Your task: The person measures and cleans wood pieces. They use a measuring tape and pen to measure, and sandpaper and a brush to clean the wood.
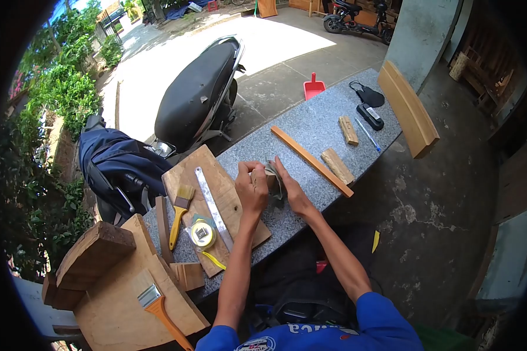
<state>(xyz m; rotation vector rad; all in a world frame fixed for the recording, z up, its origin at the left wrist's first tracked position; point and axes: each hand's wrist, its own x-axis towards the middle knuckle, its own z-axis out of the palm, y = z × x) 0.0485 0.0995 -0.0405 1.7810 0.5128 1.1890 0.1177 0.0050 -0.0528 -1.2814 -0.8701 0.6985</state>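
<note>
Your left hand (252, 187) grips a small wood block (271, 182) above the worktop (328, 108); your right hand (293, 190) holds a grey sheet (271, 168) against it, possibly abrasive, largely hidden. Keep pressure even, sheet flat. Board (187, 169) and metal ruler (212, 202) crowd the left; orange strip (311, 161) lies right.

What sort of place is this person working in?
Likely a small, partly open-air woodworking spot: a wooden board, metal ruler and yellow-handled paintbrush share a speckled stone worktop, with leafy shrubs growing nearby.
</note>
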